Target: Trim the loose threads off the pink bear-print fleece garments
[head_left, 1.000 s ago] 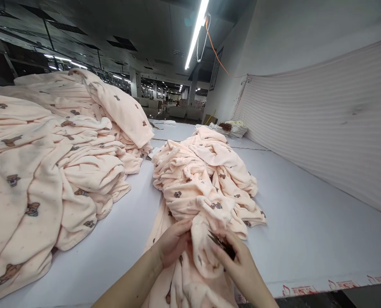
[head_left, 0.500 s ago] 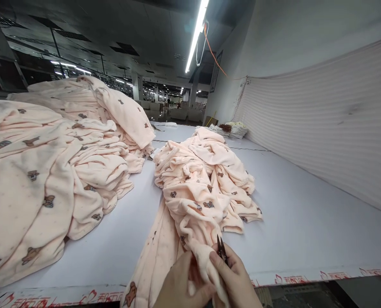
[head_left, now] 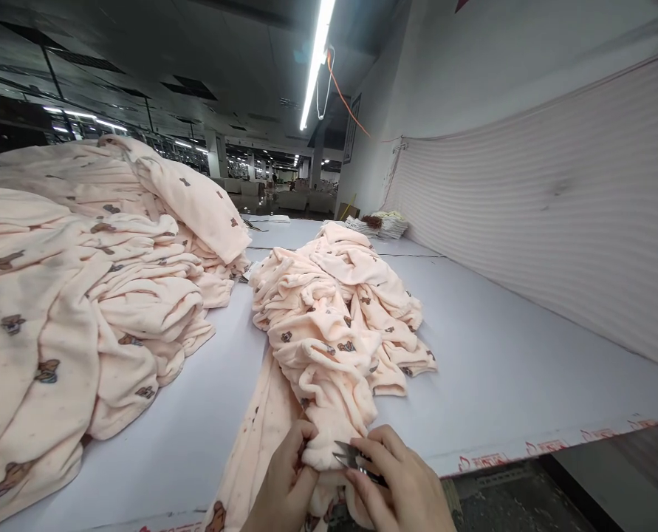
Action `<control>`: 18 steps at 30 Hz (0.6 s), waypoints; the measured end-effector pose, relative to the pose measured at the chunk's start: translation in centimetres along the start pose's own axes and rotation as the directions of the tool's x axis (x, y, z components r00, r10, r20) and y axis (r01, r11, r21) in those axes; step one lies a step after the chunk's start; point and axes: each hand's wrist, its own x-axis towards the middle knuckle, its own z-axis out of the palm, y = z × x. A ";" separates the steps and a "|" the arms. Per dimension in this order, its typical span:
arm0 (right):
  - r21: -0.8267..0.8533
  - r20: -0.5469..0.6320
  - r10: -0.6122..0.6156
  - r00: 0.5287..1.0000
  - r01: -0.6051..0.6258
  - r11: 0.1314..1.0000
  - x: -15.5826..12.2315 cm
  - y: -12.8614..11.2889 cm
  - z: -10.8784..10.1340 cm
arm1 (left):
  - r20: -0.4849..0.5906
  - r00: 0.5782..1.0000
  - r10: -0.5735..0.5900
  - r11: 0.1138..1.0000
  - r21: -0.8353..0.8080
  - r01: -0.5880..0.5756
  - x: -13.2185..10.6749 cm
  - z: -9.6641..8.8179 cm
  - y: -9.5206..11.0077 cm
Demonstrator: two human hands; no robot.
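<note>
A pale pink fleece garment (head_left: 329, 362) printed with small brown bears lies bunched on the table, its near end hanging toward me. My left hand (head_left: 287, 473) pinches a fold of it at the lower middle. In my right hand (head_left: 395, 473) is a pair of dark thread snips (head_left: 356, 459), gripped between thumb and fingers. Their pointed blades are parted and lie against the fleece, aimed left toward my left hand. Whether a thread sits between the blades is too small to tell.
A large heap of the same pink fleece (head_left: 112, 295) covers the table's left side. Stacks of folded pale cloth (head_left: 387, 224) lie at the far end. Striped fabric (head_left: 528, 214) hangs along the right wall. The white table (head_left: 500, 369) ends close in front of me.
My right hand has turned the snips from pointing up to pointing left, with the blades now at the fleece. My left hand has shifted to a fold further up. The view has swung slightly right.
</note>
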 end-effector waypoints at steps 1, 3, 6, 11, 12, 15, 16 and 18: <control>-0.052 -0.006 -0.009 1.000 0.008 0.999 0.0 -0.2 0.0 | 0.006 1.000 -0.007 1.000 -0.003 0.007 0.0 0.0 0.1; -0.115 -0.025 -0.015 1.000 0.012 0.993 0.0 -0.5 0.2 | 0.017 1.000 -0.012 1.000 -0.012 0.012 0.0 0.0 0.3; -0.149 -0.054 -0.040 0.998 0.032 0.988 0.2 -0.8 0.5 | 0.035 0.999 -0.010 1.000 -0.015 0.011 0.0 -0.1 0.2; -0.156 -0.136 -0.067 0.988 0.046 0.987 0.3 -0.9 0.4 | 0.018 0.999 -0.036 0.998 -0.054 0.036 -0.2 -0.3 0.6; -0.155 -0.125 -0.070 0.990 0.051 0.987 0.2 -0.9 0.2 | 0.012 0.999 -0.039 0.998 -0.058 0.039 -0.2 -0.3 0.6; -0.228 -0.035 -0.106 0.994 0.095 0.969 0.0 -1.2 -0.2 | 0.028 0.999 -0.019 0.999 -0.038 0.021 -0.2 -0.3 0.4; -0.272 -0.021 -0.117 0.993 0.107 0.956 0.0 -1.3 -0.3 | 0.029 1.000 -0.009 0.999 -0.031 0.010 -0.1 -0.2 0.3; -0.346 -0.039 -0.136 0.990 0.114 0.931 0.1 -1.6 -0.1 | 0.030 1.000 0.009 1.000 -0.030 -0.008 -0.1 -0.2 0.0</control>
